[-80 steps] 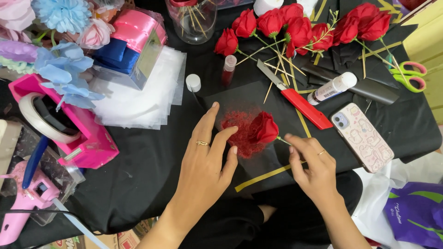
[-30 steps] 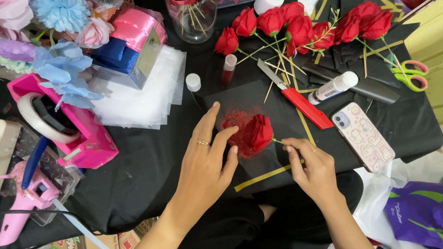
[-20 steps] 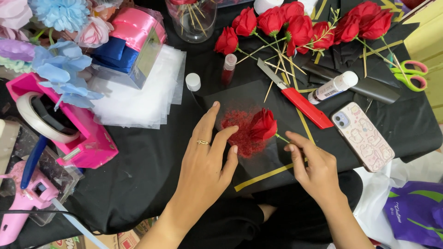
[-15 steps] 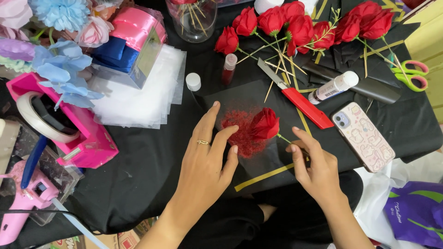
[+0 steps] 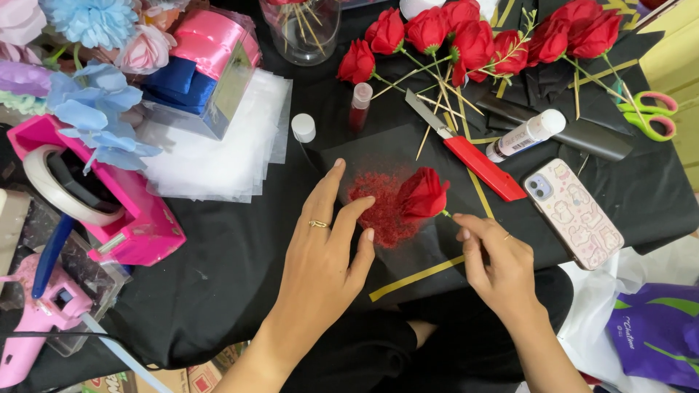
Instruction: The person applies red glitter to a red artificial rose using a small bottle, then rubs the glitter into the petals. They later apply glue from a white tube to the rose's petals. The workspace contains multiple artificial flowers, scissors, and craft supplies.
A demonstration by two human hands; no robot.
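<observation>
1. We hold a red rose [image 5: 422,193] by its thin stick, pinched between the fingers of our right hand [image 5: 499,262], so that hand is closed on the stem.
2. The bloom rests on a patch of red glitter [image 5: 378,211] that is spread on a black sheet [image 5: 429,255] in front of us.
3. Our left hand [image 5: 320,255] lies flat and spread, holding nothing, pressing the sheet just beside the glitter, with the fingertips at its edge.
4. We judge that this rose is partway through being coated: it touches the glitter, but we cannot tell how much has stuck to the petals.
5. A row of other red roses [image 5: 466,33] on sticks lies at the far side of the table; whether they are already glittered we cannot tell.
6. A small glitter bottle [image 5: 360,105] lies open, its white cap [image 5: 303,127] just beside it.
7. A red box cutter [image 5: 470,149], a glue bottle [image 5: 526,135] and a phone [image 5: 575,213] lie to the right, untouched.
</observation>
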